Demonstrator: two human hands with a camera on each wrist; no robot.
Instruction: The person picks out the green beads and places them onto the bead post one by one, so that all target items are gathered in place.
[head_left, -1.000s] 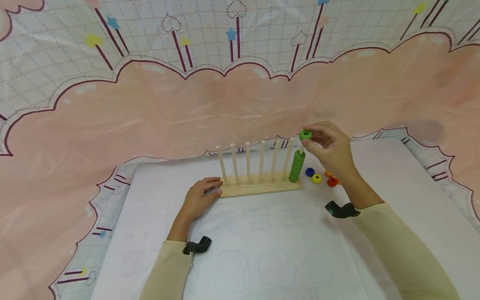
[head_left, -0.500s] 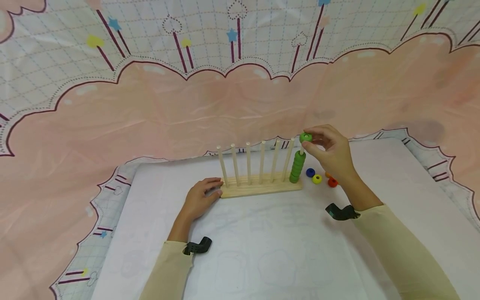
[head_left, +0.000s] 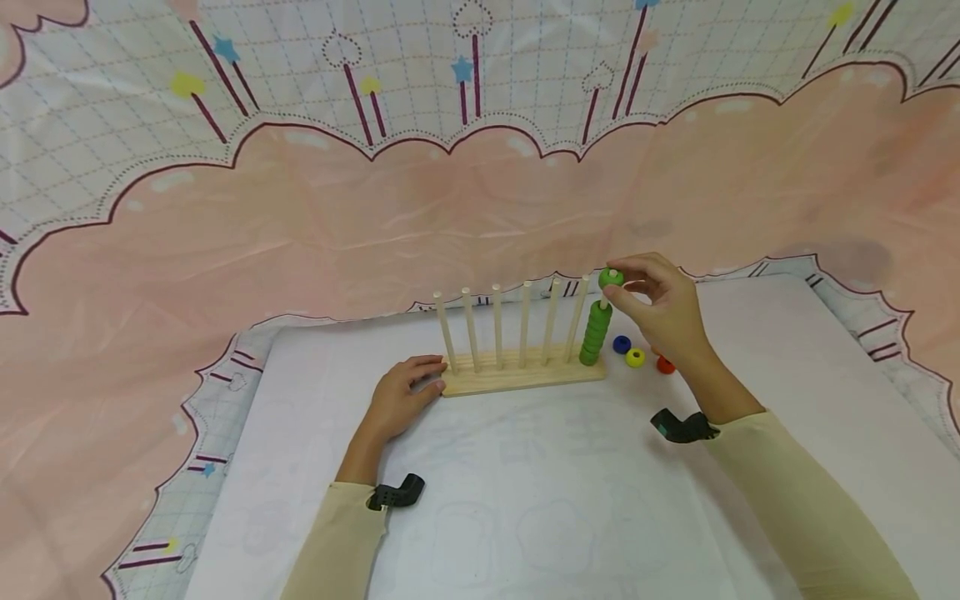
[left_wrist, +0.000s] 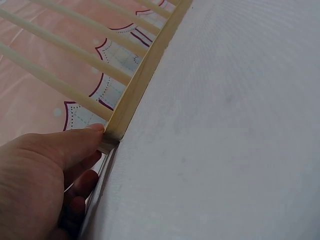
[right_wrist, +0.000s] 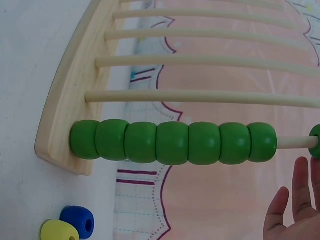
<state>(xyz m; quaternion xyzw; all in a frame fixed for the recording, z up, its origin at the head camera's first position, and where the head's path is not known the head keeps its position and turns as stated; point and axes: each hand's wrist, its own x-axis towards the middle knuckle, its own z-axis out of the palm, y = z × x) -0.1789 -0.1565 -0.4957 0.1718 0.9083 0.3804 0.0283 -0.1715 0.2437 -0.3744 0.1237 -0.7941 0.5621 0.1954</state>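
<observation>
A wooden peg stand (head_left: 525, 381) with a row of upright pegs stands on the white surface. My left hand (head_left: 401, 396) holds its left end; in the left wrist view the thumb lies on the corner of the base (left_wrist: 145, 75), with the other fingers curled beside it. A stack of several green beads (head_left: 596, 333) fills the lower part of the rightmost peg. Above them, my right hand (head_left: 663, 300) pinches another green bead (head_left: 608, 280) between thumb and fingers. The peg's tip shows through this bead's hole. In the right wrist view a bare stretch of peg (right_wrist: 292, 143) separates it from the stack.
Loose beads lie right of the stand: a blue bead (head_left: 622, 344), a yellow bead (head_left: 635, 357) and a red bead (head_left: 665, 365) partly behind my right wrist. The other pegs (head_left: 497, 325) carry no beads. A patterned pink cloth (head_left: 450, 217) hangs behind.
My right hand has lowered slightly, bringing the green bead down onto the tip of the rightmost peg. The left hand stays at the stand's end.
</observation>
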